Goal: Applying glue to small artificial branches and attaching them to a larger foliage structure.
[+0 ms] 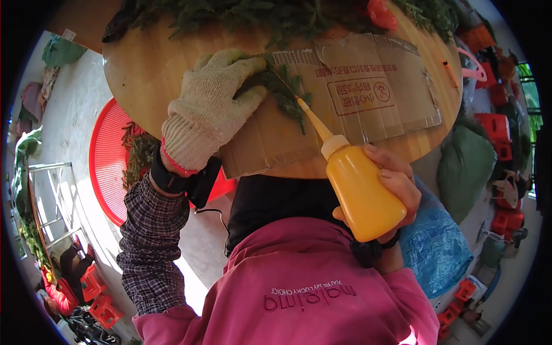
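Note:
My left hand, in a cream knitted work glove, pinches the end of a small green fir sprig over a flattened cardboard sheet. My bare right hand is wrapped round a yellow squeeze bottle with a long tapered nozzle. The bottle leans up and to the left, and its nozzle tip is at the sprig's stem. Whether anything is flowing from the tip is too small to tell. The cardboard lies on a round wooden table.
Green fir branches are heaped along the table's far edge, with a red plastic piece among them. An orange marker-like stick lies at the right. A red mesh basket with greenery stands lower left; a green sack and blue sack stand right.

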